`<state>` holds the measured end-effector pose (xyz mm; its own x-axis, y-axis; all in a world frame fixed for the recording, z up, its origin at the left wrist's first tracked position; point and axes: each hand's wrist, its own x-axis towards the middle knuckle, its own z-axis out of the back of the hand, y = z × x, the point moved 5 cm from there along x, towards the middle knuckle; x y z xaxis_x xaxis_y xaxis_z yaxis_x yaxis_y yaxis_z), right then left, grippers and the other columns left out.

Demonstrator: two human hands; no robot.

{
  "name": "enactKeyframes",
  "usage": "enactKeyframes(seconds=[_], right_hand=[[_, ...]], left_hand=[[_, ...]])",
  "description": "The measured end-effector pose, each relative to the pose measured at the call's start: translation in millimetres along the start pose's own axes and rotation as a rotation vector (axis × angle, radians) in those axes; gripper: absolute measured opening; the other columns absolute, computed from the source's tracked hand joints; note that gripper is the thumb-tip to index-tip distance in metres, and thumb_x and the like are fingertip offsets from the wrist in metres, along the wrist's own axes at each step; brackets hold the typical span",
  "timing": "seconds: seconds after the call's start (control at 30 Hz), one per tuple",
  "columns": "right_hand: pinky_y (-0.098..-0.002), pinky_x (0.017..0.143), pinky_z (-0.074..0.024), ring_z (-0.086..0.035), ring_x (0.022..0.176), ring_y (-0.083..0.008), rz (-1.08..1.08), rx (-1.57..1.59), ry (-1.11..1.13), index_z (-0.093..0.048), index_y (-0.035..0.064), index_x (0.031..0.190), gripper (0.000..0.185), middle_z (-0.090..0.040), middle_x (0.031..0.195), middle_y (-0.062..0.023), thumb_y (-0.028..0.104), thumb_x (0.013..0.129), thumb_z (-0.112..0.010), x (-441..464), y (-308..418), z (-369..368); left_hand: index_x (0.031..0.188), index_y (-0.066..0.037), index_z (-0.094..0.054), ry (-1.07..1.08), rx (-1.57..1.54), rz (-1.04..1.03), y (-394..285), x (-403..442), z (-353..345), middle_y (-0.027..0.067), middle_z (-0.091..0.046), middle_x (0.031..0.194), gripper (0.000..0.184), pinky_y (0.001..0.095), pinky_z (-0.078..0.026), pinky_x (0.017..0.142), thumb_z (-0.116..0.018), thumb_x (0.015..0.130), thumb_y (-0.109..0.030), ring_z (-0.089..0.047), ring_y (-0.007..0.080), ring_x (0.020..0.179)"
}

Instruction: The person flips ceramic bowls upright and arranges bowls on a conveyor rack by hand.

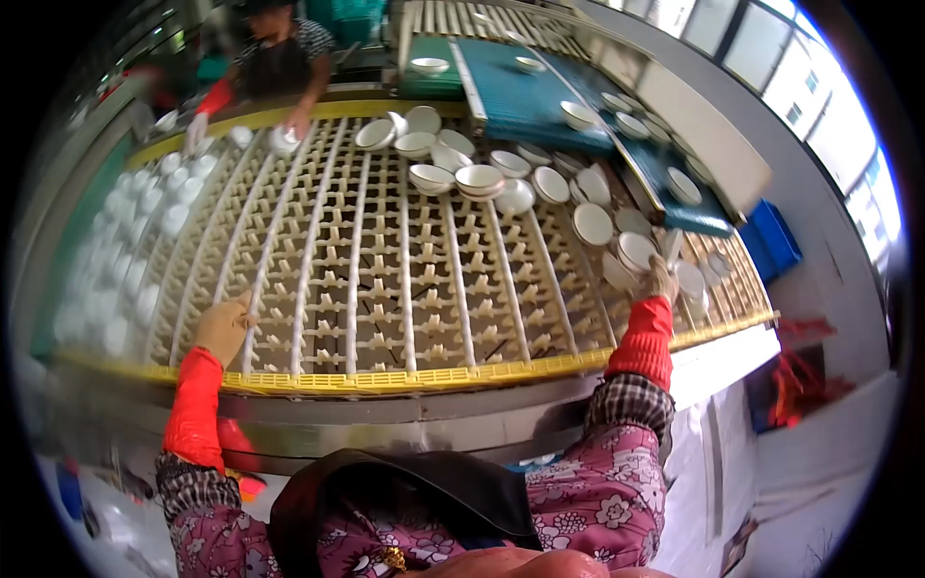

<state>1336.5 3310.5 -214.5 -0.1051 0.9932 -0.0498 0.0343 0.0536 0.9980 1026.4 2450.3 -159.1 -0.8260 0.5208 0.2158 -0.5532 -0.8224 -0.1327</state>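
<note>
My right hand (661, 279), in a pale glove with a red sleeve cover, is at the right end of the pegged conveyor. Its fingers are closed on the edge of a white bowl (636, 250), with other bowls close around it. Over the peg rows at the left front is my left hand (225, 328), also gloved. The fingers of that hand are curled together, and no object shows in them. A loose heap of white bowls (479, 178) spreads across the far middle and right of the pegged conveyor (381, 279).
A blue-green belt (540, 96) carries several bowls at the back right. Rows of white bowls (116, 260) stand at the left. Across the conveyor, a person (279, 58) handles bowls. A yellow edge strip (453, 379) borders the near side. A blue crate (771, 241) is beyond the right end.
</note>
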Motion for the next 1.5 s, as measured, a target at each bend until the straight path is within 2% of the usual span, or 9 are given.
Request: enactKeyframes(seconds=[0.23,0.47,0.77,0.87,1.0,1.07,1.1,1.17,1.5], right_hand=[[-0.0488,0.099,-0.0613,-0.077,0.118,-0.0332,-0.042,-0.572,-0.135,-0.063,0.0044,0.161,0.086,-0.077,0.142,-0.0206,0.051,0.093,-0.085,57,-19,-15],[-0.0451,0.112,-0.0563,-0.073,0.136,-0.0369,0.099,-1.044,0.301,-0.069,0.0043,0.154,0.075,-0.075,0.148,-0.0248,0.032,0.086,-0.084,101,-23,-19],[-0.0439,0.100,-0.0636,-0.074,0.121,-0.0281,0.275,-0.110,0.765,-0.063,0.0032,0.159,0.061,-0.077,0.134,-0.0125,0.005,0.099,-0.066,-21,-2,-47],[-0.0390,0.103,-0.0626,-0.075,0.119,-0.0251,-0.038,0.126,0.793,-0.064,-0.0012,0.156,0.057,-0.078,0.133,-0.0117,0.002,0.099,-0.066,-43,-9,-86],[-0.0304,0.094,-0.0611,-0.075,0.108,-0.0180,-0.232,0.155,1.107,-0.067,-0.0016,0.152,0.051,-0.078,0.122,-0.0049,0.002,0.101,-0.069,-125,-32,-157],[-0.0290,0.093,-0.0611,-0.075,0.109,-0.0170,0.179,-0.133,1.348,-0.061,-0.0006,0.159,0.056,-0.079,0.121,-0.0044,-0.001,0.103,-0.065,-182,-17,-190],[-0.0294,0.092,-0.0611,-0.074,0.107,-0.0174,-0.201,0.065,1.243,-0.057,-0.0011,0.163,0.061,-0.079,0.123,-0.0063,0.000,0.103,-0.066,-198,-43,-212],[-0.0303,0.093,-0.0593,-0.072,0.105,-0.0178,-0.221,0.009,1.389,-0.063,0.0021,0.160,0.060,-0.077,0.127,-0.0095,0.004,0.101,-0.066,-281,3,-223],[-0.0390,0.104,-0.0569,-0.072,0.119,-0.0303,0.304,-0.247,1.747,-0.064,0.0011,0.152,0.056,-0.076,0.132,-0.0178,0.026,0.102,-0.076,-399,9,-231]], left_hand=[[0.116,-0.009,-0.079,-0.039,0.002,0.081,4,-4,-6,0.0240,-0.075,0.093,0.018,0.0564,-0.057,0.080,-0.072,0.101,-0.017,-0.073,0.0485,0.094],[0.109,-0.007,-0.077,0.014,0.060,0.160,-6,0,-5,0.0248,-0.072,0.099,0.016,0.0569,-0.056,0.085,-0.066,0.101,-0.015,-0.071,0.0494,0.098],[0.114,-0.006,-0.077,-0.038,-0.058,0.285,-41,6,11,0.0217,-0.075,0.107,0.025,0.0525,-0.056,0.086,-0.077,0.102,-0.027,-0.070,0.0473,0.099],[0.117,-0.002,-0.076,-0.237,-0.032,0.075,-108,16,24,0.0203,-0.077,0.108,0.034,0.0510,-0.057,0.091,-0.085,0.097,-0.029,-0.072,0.0435,0.104],[0.127,-0.001,-0.073,-0.188,-0.140,-0.278,-216,29,31,0.0197,-0.077,0.112,0.056,0.0521,-0.056,0.108,-0.092,0.089,-0.038,-0.071,0.0360,0.118],[0.136,0.003,-0.070,-0.141,-0.155,-0.489,-252,31,27,0.0229,-0.073,0.121,0.074,0.0538,-0.051,0.118,-0.086,0.088,-0.051,-0.069,0.0384,0.124],[0.142,0.007,-0.067,-0.151,-0.142,-0.612,-266,28,27,0.0260,-0.071,0.127,0.085,0.0553,-0.047,0.123,-0.078,0.091,-0.061,-0.067,0.0417,0.128],[0.148,0.006,-0.063,-0.139,-0.081,-0.706,-273,22,32,0.0250,-0.066,0.141,0.090,0.0578,-0.038,0.131,-0.080,0.088,-0.060,-0.061,0.0427,0.138],[0.144,-0.008,-0.070,0.121,0.059,-0.303,-220,38,-18,0.0207,-0.076,0.120,0.084,0.0522,-0.049,0.114,-0.098,0.074,-0.044,-0.064,0.0414,0.128]])
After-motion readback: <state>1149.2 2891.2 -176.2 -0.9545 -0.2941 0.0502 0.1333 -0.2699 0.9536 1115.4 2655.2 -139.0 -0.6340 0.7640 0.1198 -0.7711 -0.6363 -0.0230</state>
